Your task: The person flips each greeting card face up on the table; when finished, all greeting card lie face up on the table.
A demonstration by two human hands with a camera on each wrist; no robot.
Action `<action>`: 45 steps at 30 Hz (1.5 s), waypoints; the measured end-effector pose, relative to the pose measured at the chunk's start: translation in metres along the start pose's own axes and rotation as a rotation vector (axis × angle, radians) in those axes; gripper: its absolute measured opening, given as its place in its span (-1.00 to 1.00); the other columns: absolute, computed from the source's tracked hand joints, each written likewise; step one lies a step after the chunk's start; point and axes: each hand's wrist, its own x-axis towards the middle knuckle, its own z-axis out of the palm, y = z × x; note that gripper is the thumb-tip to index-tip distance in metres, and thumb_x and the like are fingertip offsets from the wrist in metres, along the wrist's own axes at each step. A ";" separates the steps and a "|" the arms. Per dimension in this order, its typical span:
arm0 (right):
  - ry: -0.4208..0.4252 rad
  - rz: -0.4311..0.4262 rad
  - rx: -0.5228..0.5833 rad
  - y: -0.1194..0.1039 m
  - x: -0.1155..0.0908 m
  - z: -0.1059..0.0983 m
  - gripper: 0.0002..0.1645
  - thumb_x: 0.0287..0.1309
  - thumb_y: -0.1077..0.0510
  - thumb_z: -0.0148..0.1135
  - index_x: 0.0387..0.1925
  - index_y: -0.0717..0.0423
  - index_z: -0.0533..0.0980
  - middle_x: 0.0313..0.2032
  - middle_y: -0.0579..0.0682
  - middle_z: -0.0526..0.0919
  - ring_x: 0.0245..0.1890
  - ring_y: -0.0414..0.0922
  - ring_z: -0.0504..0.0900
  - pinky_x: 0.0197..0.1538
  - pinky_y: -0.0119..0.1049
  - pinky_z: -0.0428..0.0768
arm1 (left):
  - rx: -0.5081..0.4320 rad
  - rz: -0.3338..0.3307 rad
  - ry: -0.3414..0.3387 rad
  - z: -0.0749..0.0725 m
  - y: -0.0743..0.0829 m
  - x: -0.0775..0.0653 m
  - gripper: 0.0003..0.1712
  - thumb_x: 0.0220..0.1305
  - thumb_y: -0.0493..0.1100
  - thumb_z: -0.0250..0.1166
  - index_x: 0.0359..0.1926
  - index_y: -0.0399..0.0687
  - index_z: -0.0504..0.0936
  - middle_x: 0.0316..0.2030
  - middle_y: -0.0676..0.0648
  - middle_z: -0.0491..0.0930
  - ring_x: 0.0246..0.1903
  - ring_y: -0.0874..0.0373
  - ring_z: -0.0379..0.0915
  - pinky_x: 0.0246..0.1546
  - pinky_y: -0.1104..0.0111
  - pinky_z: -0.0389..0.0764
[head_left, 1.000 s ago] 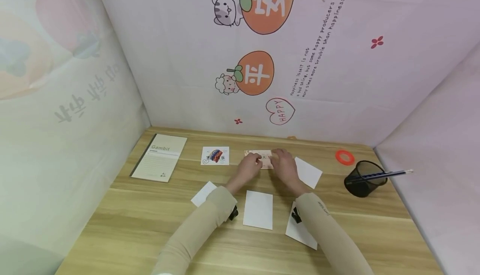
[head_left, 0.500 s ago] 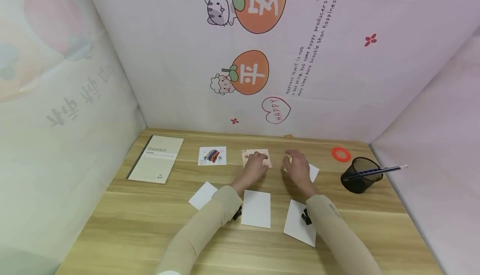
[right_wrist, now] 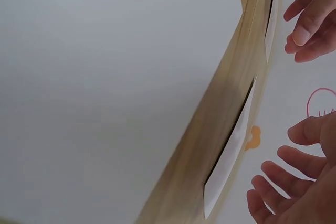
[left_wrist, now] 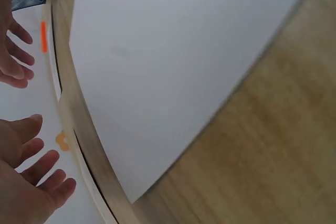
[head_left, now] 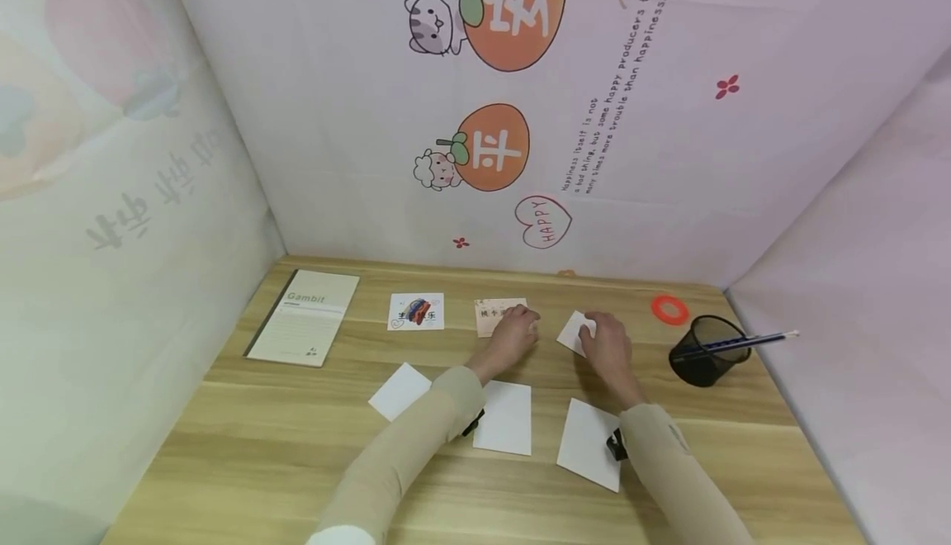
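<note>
My left hand (head_left: 513,337) hovers over the right part of a beige printed card (head_left: 489,319), fingers loosely bent and holding nothing. To its right, my right hand (head_left: 611,349) is at a small blank white card (head_left: 572,334), covering its right part. In the right wrist view the right hand (right_wrist: 294,174) has its fingers spread and apart from the card (right_wrist: 231,150). The left hand (left_wrist: 31,177) likewise shows spread, relaxed fingers in the left wrist view. Left of the beige card lies a white card (head_left: 401,314) with a colourful picture and dark characters.
Nearer the person lie a tilted white card (head_left: 399,390), an upright white card (head_left: 505,419) and another white card (head_left: 583,442), partly under the sleeves. A notebook (head_left: 300,322) lies at the left. On the right are a red ring (head_left: 669,310) and a black mesh cup (head_left: 694,367) with pencils.
Both hands were at the beige card. The right hand has left it and moved right to the small white card; the left has shifted slightly right, uncovering more of the print.
</note>
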 end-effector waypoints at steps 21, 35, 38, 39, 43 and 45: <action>-0.017 0.084 -0.033 0.026 -0.011 -0.011 -0.50 0.20 0.21 0.06 0.12 0.44 0.41 0.08 0.44 0.47 0.07 0.39 0.37 0.14 0.18 0.31 | 0.223 0.099 -0.077 0.026 0.011 0.015 -0.36 0.28 -0.01 0.29 0.31 -0.13 0.38 0.28 -0.17 0.35 0.35 -0.11 0.13 0.39 0.13 0.10; -0.118 0.173 -0.097 0.033 -0.011 -0.014 -0.42 0.25 0.11 0.06 0.20 0.41 0.33 0.05 0.46 0.50 -0.03 0.43 0.45 -0.06 0.29 0.44 | 0.240 0.048 -0.129 0.031 0.021 0.016 -0.30 0.25 0.07 0.30 0.33 -0.09 0.37 0.33 -0.30 0.25 0.36 -0.31 0.04 0.32 -0.01 0.21; -0.123 0.174 -0.101 0.034 -0.011 -0.015 -0.41 0.25 0.10 0.07 0.20 0.42 0.33 0.04 0.46 0.50 -0.03 0.43 0.45 -0.08 0.29 0.45 | 0.242 0.040 -0.151 0.032 0.022 0.017 -0.32 0.27 0.08 0.28 0.33 -0.09 0.37 0.31 -0.28 0.29 0.36 -0.30 0.04 0.32 -0.01 0.20; -0.122 0.174 -0.101 0.035 -0.011 -0.015 -0.41 0.25 0.10 0.08 0.19 0.41 0.33 0.04 0.46 0.51 -0.03 0.43 0.45 -0.08 0.29 0.46 | 0.246 0.040 -0.153 0.033 0.023 0.018 -0.33 0.27 0.08 0.28 0.32 -0.08 0.38 0.30 -0.26 0.31 0.36 -0.30 0.05 0.32 -0.01 0.21; -0.111 0.183 -0.105 0.036 -0.013 -0.017 -0.42 0.24 0.11 0.08 0.18 0.42 0.34 0.02 0.45 0.52 -0.03 0.42 0.46 -0.09 0.29 0.46 | 0.253 0.055 -0.162 0.034 0.025 0.019 -0.36 0.27 0.08 0.28 0.29 -0.09 0.41 0.25 -0.20 0.38 0.34 -0.29 0.08 0.32 -0.02 0.22; -0.108 0.195 -0.110 0.037 -0.015 -0.018 -0.43 0.23 0.12 0.07 0.17 0.42 0.34 0.02 0.45 0.52 -0.03 0.42 0.46 -0.08 0.31 0.45 | 0.248 0.065 -0.170 0.034 0.028 0.020 -0.37 0.26 0.08 0.28 0.28 -0.08 0.42 0.25 -0.18 0.39 0.34 -0.29 0.09 0.32 -0.02 0.22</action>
